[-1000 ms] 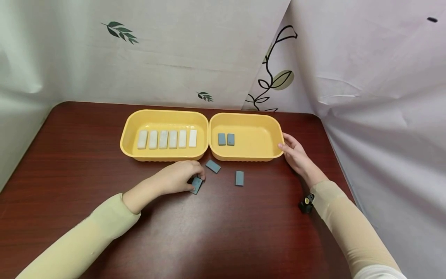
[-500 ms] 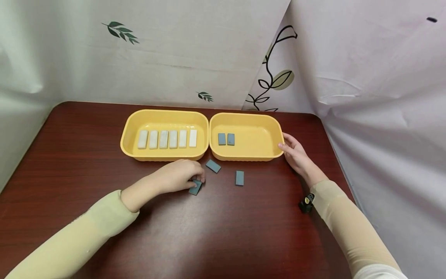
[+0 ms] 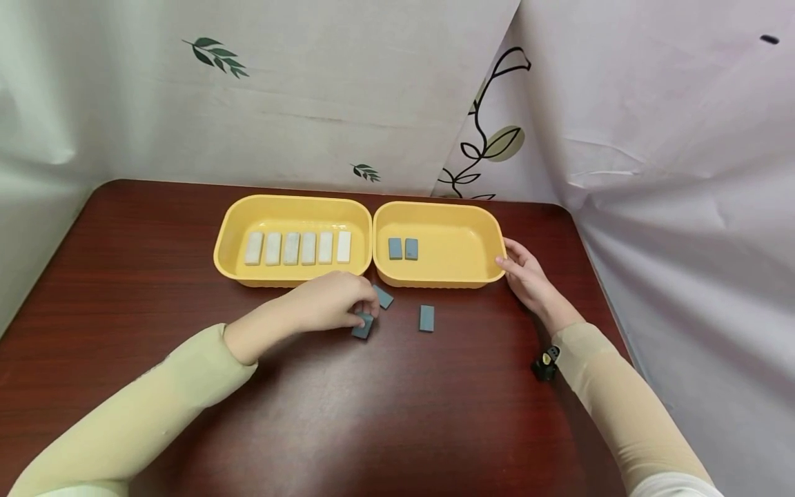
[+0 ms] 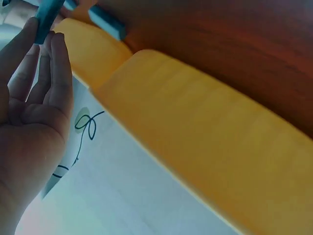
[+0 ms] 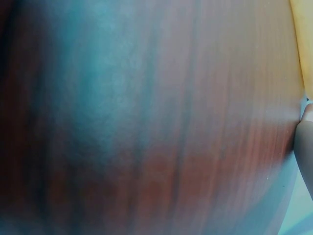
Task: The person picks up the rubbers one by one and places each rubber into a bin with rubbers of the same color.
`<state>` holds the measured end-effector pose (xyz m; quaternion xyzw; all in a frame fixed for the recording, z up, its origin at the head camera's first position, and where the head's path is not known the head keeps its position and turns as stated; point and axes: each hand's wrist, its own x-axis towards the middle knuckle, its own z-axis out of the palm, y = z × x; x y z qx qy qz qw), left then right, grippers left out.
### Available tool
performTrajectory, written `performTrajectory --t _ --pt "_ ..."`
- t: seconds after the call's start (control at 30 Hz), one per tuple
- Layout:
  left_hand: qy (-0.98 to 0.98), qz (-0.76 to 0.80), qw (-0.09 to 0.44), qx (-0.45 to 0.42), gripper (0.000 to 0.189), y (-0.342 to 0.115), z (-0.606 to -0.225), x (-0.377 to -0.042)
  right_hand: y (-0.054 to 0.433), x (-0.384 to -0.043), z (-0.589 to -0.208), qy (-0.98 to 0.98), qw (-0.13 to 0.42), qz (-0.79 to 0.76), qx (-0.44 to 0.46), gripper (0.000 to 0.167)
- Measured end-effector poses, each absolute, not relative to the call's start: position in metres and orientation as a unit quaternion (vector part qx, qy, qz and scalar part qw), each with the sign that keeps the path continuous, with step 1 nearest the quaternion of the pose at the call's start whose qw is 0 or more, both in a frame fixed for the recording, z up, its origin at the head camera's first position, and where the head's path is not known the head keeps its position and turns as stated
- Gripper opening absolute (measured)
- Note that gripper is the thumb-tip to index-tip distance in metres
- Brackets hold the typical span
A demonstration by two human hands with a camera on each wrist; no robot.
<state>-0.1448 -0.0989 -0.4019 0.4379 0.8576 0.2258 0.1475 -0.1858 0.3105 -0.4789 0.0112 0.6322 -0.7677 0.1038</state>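
My left hand (image 3: 331, 302) pinches a blue-grey rectangular block (image 3: 363, 328) between thumb and fingertips, just in front of the two trays. In the left wrist view that block (image 4: 47, 19) stands out between the thumb and fingers. Partly covered by the left fingers lies a second blue-grey block (image 3: 384, 298). A third block (image 3: 426, 318) lies on the table to the right. My right hand (image 3: 528, 276) grips the right end of the right yellow tray (image 3: 447, 243), its thumb at the rim. Two blue-grey blocks (image 3: 411, 249) sit side by side in that tray.
Against the right tray stands the left yellow tray (image 3: 267, 281), holding a row of several white blocks (image 3: 308, 248). Both rest on a dark red-brown table (image 3: 397, 414). Behind and to the right hang pale curtains (image 3: 310, 103) with leaf prints.
My left hand has lifted the pinched block slightly and moved right with it, now overlapping the second block. My right hand stays at the tray's end.
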Motion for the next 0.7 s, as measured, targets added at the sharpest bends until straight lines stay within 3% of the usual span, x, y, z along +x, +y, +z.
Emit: performTrajectory --t 0.7 --pt "0.844 0.289 0.131 0.433 0.015 -0.051 -0.36 -0.188 0.311 -0.186 -0.48 0.623 0.099 -0.776 0.002 0.038"
